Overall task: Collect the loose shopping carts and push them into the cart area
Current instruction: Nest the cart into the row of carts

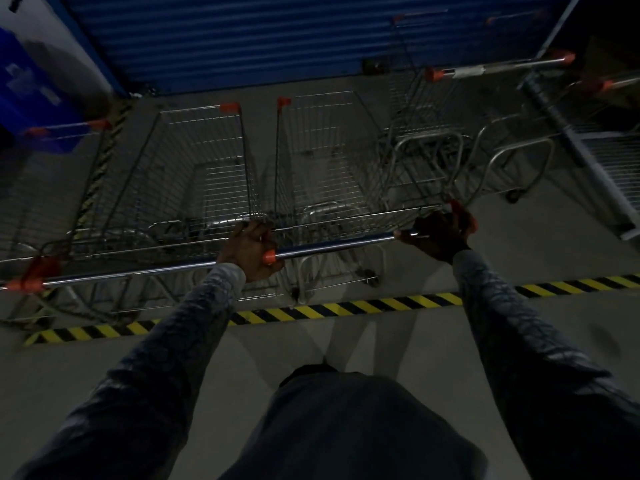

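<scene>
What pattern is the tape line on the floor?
Yellow and black diagonal stripes on the floor tape line, seen from the head camera.

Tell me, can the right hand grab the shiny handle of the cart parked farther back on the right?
Probably not from here. The right hand is shut on the near cart handle, and that far handle sits well beyond it, with the wire cart baskets standing between. The person would likely need to let go and walk closer.
</scene>
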